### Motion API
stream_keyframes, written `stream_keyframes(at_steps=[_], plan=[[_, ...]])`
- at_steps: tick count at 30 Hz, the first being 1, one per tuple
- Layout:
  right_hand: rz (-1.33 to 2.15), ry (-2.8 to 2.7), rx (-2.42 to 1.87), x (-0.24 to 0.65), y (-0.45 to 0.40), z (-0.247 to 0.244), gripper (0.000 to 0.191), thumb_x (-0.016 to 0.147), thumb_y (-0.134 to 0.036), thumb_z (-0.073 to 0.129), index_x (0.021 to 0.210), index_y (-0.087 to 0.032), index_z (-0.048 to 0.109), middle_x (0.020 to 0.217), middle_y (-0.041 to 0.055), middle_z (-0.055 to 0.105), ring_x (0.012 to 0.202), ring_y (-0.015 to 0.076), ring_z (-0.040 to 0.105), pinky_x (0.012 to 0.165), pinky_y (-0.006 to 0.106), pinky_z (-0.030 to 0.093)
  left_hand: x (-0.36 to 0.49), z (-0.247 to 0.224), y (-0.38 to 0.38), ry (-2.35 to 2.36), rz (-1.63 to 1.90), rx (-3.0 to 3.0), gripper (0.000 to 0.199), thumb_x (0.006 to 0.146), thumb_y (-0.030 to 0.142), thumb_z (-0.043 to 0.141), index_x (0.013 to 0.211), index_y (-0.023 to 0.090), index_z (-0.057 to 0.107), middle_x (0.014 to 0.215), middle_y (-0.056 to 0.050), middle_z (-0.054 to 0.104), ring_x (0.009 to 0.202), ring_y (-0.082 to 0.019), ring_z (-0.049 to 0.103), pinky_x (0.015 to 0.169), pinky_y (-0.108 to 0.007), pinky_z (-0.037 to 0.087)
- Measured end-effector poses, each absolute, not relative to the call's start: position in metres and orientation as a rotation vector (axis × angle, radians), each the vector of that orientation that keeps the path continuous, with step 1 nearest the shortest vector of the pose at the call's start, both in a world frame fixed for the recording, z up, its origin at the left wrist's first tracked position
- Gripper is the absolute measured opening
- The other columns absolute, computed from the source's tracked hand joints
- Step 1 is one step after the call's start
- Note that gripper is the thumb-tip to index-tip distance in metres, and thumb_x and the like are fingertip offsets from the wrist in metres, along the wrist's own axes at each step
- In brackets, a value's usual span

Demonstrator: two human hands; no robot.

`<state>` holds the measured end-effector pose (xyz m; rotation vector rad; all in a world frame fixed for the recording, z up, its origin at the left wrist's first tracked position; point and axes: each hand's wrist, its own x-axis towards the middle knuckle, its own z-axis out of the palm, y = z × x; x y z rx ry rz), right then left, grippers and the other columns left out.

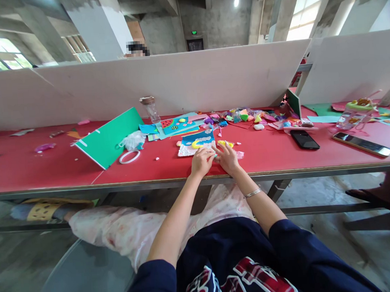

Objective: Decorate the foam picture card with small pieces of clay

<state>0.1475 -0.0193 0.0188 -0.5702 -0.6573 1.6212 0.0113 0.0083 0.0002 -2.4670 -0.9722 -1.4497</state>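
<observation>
My left hand [202, 162] and my right hand [228, 158] meet at the fingertips near the table's front edge. The fingers of both are bent inward and pinched together; a tiny greenish speck shows between them, too small to name. Just beyond my left hand lies a blue card [206, 138] with a white textured lower band and a yellow crescent [196, 144] on it. A yellow clay-like lump [226, 143] sits right behind my right hand. Beside that hand is a crumpled pink wrapper [240, 154].
On the red table [143, 171] stand a green board [111, 138], a clear bottle [151, 110] and a white ring [129, 157]. Colourful packets [246, 115] are heaped at the back. Two phones, one black [304, 139], lie rightward. A white partition [178, 83] closes the far side.
</observation>
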Motion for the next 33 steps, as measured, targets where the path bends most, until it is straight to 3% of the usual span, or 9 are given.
stream_keyframes(at_steps=[5,10,20,25,30,33], plan=[[1.654,-0.820,-0.657,0.143,-0.012,0.011,0.016,0.084,-0.031,0.049,0.086,-0.018,0.058,0.073,0.0018,0.068,0.060,0.0142,0.064,0.064,0.028,0.052,0.010,0.003,0.011,-1.015,-1.671,-2.325,0.014,0.083,0.023,0.054,0.077,0.018,0.066,0.078,-0.005,0.067,0.082,-0.018,0.058,0.076,-0.035,0.050],[1.680,-0.969,-0.653,0.143,-0.013,0.008,0.020,0.082,-0.030,0.053,0.075,-0.014,0.061,0.059,0.0028,0.065,0.050,0.0136,0.061,0.055,0.025,0.051,0.010,0.011,0.007,-0.968,-1.683,-2.364,0.014,0.082,0.024,0.056,0.077,0.019,0.068,0.090,-0.005,0.066,0.088,-0.018,0.058,0.077,-0.034,0.051],[1.490,-0.995,-0.726,0.143,-0.012,0.007,0.017,0.069,-0.030,0.068,0.067,-0.014,0.061,0.060,0.0001,0.063,0.051,0.0115,0.059,0.057,0.025,0.047,0.005,0.016,-0.004,-0.944,-1.222,-2.399,0.023,0.087,0.019,0.045,0.076,0.018,0.065,0.087,-0.007,0.067,0.089,-0.021,0.058,0.076,-0.036,0.046],[1.395,-1.035,-0.793,0.142,-0.011,0.004,0.023,0.068,-0.036,0.067,0.063,-0.015,0.057,0.049,-0.0015,0.057,0.048,0.0116,0.057,0.052,0.024,0.043,0.002,0.012,-0.006,-0.900,-1.130,-2.366,0.020,0.088,0.021,0.043,0.081,0.018,0.061,0.090,-0.009,0.066,0.090,-0.022,0.059,0.076,-0.035,0.042],[1.329,-0.946,-0.809,0.143,-0.008,0.003,0.024,0.067,-0.037,0.065,0.065,-0.016,0.055,0.055,-0.0021,0.060,0.044,0.0098,0.055,0.050,0.023,0.041,-0.005,0.002,-0.001,-0.982,-1.222,-2.343,0.019,0.090,0.024,0.039,0.083,0.016,0.055,0.082,-0.011,0.062,0.085,-0.022,0.058,0.076,-0.034,0.044],[1.323,-0.957,-0.823,0.143,-0.007,0.003,0.026,0.067,-0.040,0.065,0.066,-0.017,0.054,0.058,-0.0025,0.060,0.043,0.0090,0.054,0.049,0.024,0.042,-0.012,-0.003,0.006,-1.149,-1.375,-2.298,0.024,0.091,0.026,0.034,0.082,0.015,0.054,0.074,-0.010,0.060,0.076,-0.021,0.059,0.067,-0.032,0.046]])
